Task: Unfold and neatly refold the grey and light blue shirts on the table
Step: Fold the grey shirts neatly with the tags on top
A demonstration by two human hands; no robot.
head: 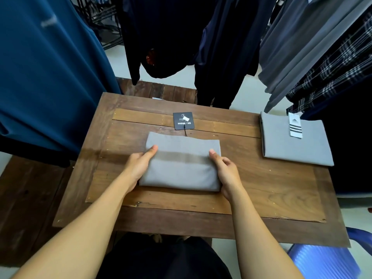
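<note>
A grey shirt [182, 164] lies folded into a rectangle in the middle of the wooden table [261, 190]. A black hang tag [183, 120] on a string lies just beyond its far edge. My left hand [141, 164] presses flat against the shirt's left side, thumb on top. My right hand [226, 172] rests against its right side, thumb on the cloth and fingers loosely curled. A second folded shirt [296, 146], pale grey-blue with a white striped tag [295, 127], lies at the table's right far corner.
Hanging garments ring the table: a teal shirt [46, 67] at left, dark clothes [181, 37] behind, grey and plaid ones [322, 49] at right. A blue plastic chair [326, 260] stands at the lower right. A lower wooden surface [24, 198] sits to the left.
</note>
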